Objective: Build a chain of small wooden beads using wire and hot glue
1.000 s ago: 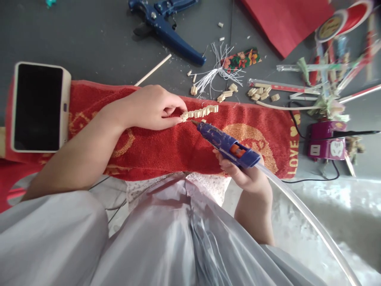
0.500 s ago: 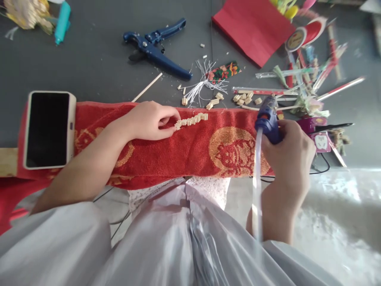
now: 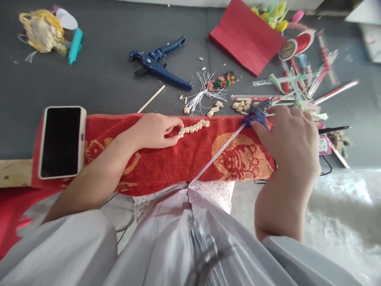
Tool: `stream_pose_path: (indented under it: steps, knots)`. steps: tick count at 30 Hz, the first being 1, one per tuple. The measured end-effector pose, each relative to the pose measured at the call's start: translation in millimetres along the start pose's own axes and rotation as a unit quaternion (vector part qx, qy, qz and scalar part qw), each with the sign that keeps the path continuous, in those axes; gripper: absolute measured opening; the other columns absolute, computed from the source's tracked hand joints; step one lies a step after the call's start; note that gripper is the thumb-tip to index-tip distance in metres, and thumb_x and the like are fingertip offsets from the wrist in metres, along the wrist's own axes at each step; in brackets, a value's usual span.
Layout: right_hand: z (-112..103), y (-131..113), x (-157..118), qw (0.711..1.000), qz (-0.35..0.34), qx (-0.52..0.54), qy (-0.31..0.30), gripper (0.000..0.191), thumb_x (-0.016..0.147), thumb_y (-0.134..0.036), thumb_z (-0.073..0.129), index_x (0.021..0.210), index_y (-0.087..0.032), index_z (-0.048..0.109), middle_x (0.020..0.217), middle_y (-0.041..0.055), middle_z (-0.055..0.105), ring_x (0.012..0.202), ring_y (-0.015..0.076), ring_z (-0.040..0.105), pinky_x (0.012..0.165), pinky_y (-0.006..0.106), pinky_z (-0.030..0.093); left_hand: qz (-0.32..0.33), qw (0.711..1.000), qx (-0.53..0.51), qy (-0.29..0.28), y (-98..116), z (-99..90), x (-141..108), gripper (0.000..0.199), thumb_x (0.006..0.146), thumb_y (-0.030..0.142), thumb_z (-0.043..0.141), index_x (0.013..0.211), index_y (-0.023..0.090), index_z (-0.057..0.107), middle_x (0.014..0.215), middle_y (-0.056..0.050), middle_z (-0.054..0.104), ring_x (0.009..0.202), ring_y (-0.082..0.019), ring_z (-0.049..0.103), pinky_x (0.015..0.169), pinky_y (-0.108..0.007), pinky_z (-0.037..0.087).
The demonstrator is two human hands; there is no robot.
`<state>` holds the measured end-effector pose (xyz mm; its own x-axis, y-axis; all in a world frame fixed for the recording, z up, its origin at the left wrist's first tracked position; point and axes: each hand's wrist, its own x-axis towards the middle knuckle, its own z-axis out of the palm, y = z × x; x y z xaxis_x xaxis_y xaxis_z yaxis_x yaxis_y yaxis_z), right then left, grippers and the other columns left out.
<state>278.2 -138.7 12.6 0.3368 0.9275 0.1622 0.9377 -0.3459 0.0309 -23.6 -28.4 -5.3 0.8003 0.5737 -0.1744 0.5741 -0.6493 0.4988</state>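
Observation:
Thumb and fingers of my left hand (image 3: 160, 131) pinch the left end of a wavy strip of small pale wooden pieces (image 3: 195, 127), over the red towel (image 3: 160, 165). On the right, my right hand (image 3: 293, 139) is closed round a blue glue gun (image 3: 257, 118), whose tip points up and to the right beside the small wooden pieces. A long clear glue stick (image 3: 218, 153) runs from the gun down to the left across the towel. Most of the gun's handle is hidden by my right hand.
Blue cutters (image 3: 160, 65), a thin wooden stick (image 3: 151, 99), white threads (image 3: 204, 93) and small wooden pieces (image 3: 242, 105) lie behind the towel. A phone-like device (image 3: 61, 142) rests at left. Red paper (image 3: 247, 37), a red thread spool (image 3: 297, 43) and wrapped sticks are at right.
The glue gun has turned in my right hand, and its glue stick has swung from near vertical to a slant toward the lower left. The whole view has shifted slightly.

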Motion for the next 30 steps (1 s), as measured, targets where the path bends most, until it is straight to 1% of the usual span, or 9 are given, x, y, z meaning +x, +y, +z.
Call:
stream_pose_path:
  steps: [3, 5, 8, 11, 13, 16, 19, 22, 30]
  knots:
    - [-13, -31, 16, 0.988, -0.103, 0.107, -0.034, 0.019, 0.086, -0.023, 0.069, 0.104, -0.021, 0.072, 0.092, 0.0110, 0.072, 0.088, 0.0274, 0.064, 0.080, 0.043, 0.048, -0.006, 1.000, 0.010, -0.015, 1, -1.8, 1, 0.027, 0.083, 0.036, 0.058, 0.104, 0.024, 0.071, 0.061, 0.005, 0.057, 0.054, -0.012, 0.050, 0.061, -0.025, 0.033]
    - [-10, -50, 30, 0.975, -0.153, 0.156, -0.040, 0.007, 0.085, -0.019, 0.064, 0.086, -0.023, 0.070, 0.078, 0.0048, 0.066, 0.079, 0.0227, 0.060, 0.078, 0.040, 0.047, -0.009, 1.000, 0.014, -0.021, 1, -2.3, 1, 0.027, 0.084, 0.036, 0.058, 0.105, 0.025, 0.071, 0.059, 0.005, 0.056, 0.054, -0.012, 0.050, 0.061, -0.026, 0.032]
    - [9, -73, 50, 0.948, -0.222, 0.225, -0.045, 0.010, 0.085, -0.022, 0.064, 0.075, -0.023, 0.065, 0.071, 0.0040, 0.061, 0.081, 0.0236, 0.061, 0.079, 0.039, 0.047, -0.017, 0.999, 0.015, -0.022, 2, -2.4, 1, 0.027, 0.085, 0.034, 0.057, 0.105, 0.024, 0.071, 0.058, 0.005, 0.054, 0.055, -0.012, 0.050, 0.062, -0.025, 0.032]
    - [23, -88, 61, 0.928, -0.279, 0.237, -0.061, 0.009, 0.089, -0.021, 0.060, 0.085, -0.023, 0.067, 0.079, 0.0050, 0.065, 0.088, 0.0239, 0.063, 0.081, 0.037, 0.048, -0.020, 1.000, 0.008, -0.023, 3, -2.6, 1, 0.027, 0.085, 0.035, 0.056, 0.104, 0.023, 0.070, 0.061, 0.005, 0.055, 0.056, -0.012, 0.051, 0.063, -0.025, 0.033]
    - [22, -92, 66, 0.920, -0.316, 0.221, -0.061, 0.014, 0.089, -0.018, 0.057, 0.089, -0.024, 0.070, 0.083, 0.0046, 0.069, 0.087, 0.0222, 0.064, 0.079, 0.035, 0.049, -0.020, 0.999, 0.006, -0.025, 4, -3.0, 1, 0.027, 0.085, 0.035, 0.055, 0.104, 0.023, 0.070, 0.063, 0.004, 0.056, 0.057, -0.012, 0.052, 0.064, -0.026, 0.033]
    - [13, -85, 73, 0.929, -0.332, 0.153, -0.064, 0.021, 0.083, -0.010, 0.054, 0.081, -0.024, 0.070, 0.084, 0.0048, 0.072, 0.083, 0.0223, 0.063, 0.074, 0.035, 0.049, -0.021, 0.999, 0.010, -0.031, 5, -4.0, 1, 0.027, 0.084, 0.035, 0.055, 0.103, 0.023, 0.070, 0.065, 0.003, 0.059, 0.059, -0.013, 0.054, 0.065, -0.027, 0.032]
    - [8, -73, 83, 0.926, -0.353, 0.126, -0.054, 0.021, 0.082, -0.011, 0.057, 0.080, -0.027, 0.070, 0.084, 0.0032, 0.073, 0.077, 0.0217, 0.061, 0.070, 0.035, 0.048, -0.018, 0.999, 0.013, -0.039, 5, -4.5, 1, 0.026, 0.083, 0.034, 0.056, 0.102, 0.023, 0.070, 0.068, 0.003, 0.063, 0.060, -0.013, 0.055, 0.065, -0.027, 0.032]
    - [11, -67, 89, 0.918, -0.370, 0.120, -0.079, 0.019, 0.084, -0.012, 0.060, 0.082, -0.027, 0.071, 0.082, 0.0032, 0.071, 0.074, 0.0195, 0.060, 0.073, 0.035, 0.048, -0.013, 0.999, 0.011, -0.034, 5, -4.4, 1, 0.024, 0.083, 0.032, 0.057, 0.101, 0.023, 0.070, 0.066, 0.004, 0.061, 0.057, -0.011, 0.053, 0.064, -0.026, 0.031]
    - [19, -98, 78, 0.888, -0.409, 0.164, -0.128, 0.026, 0.084, -0.010, 0.057, 0.096, -0.025, 0.075, 0.100, 0.0038, 0.071, 0.084, 0.0197, 0.065, 0.075, 0.033, 0.046, -0.008, 1.000, 0.013, -0.018, 4, -2.4, 1, 0.028, 0.083, 0.033, 0.056, 0.105, 0.023, 0.071, 0.064, 0.004, 0.059, 0.057, -0.011, 0.052, 0.062, -0.025, 0.031]
